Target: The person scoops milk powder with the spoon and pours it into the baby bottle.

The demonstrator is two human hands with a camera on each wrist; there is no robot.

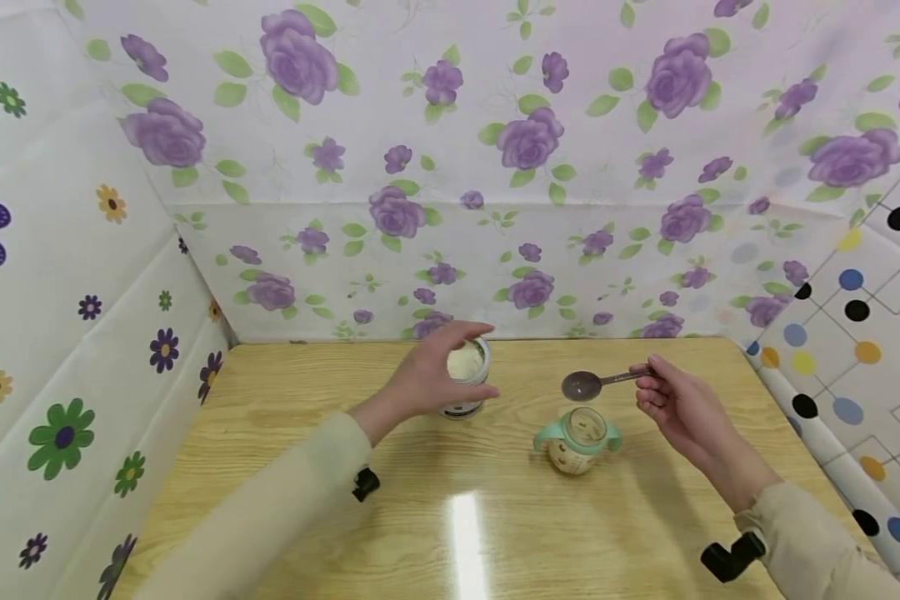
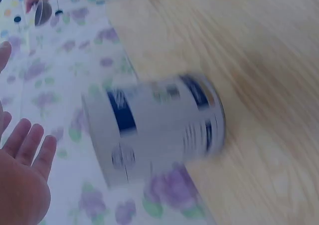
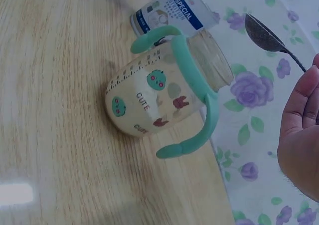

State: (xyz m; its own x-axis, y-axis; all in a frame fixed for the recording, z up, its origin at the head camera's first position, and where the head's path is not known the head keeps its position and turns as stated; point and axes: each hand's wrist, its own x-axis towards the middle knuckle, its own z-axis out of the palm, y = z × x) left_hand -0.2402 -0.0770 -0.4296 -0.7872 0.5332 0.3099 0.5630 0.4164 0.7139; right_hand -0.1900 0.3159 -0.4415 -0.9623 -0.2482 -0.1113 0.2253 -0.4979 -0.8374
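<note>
My left hand [image 1: 426, 371] is spread, thumb and fingers apart, beside a white can [image 1: 461, 410] of pale powder with no lid on it. In the left wrist view, a gap shows between this hand [image 2: 22, 172] and the can [image 2: 162, 132]. My right hand [image 1: 678, 408] pinches the handle of a dark spoon [image 1: 582, 385]. The spoon's bowl is held up level above and behind a baby bottle [image 1: 570, 457]. That bottle stands upright and uncapped, with mint-green handles [image 3: 187, 68] and cartoon prints; pale contents show through its wall.
All of this is on a wood-grain table [image 1: 330, 517]. A flowered cloth [image 1: 450, 275] hangs along the table's back edge. Patterned sheets close off the left and right sides. A bright light reflection lies on the table's front middle.
</note>
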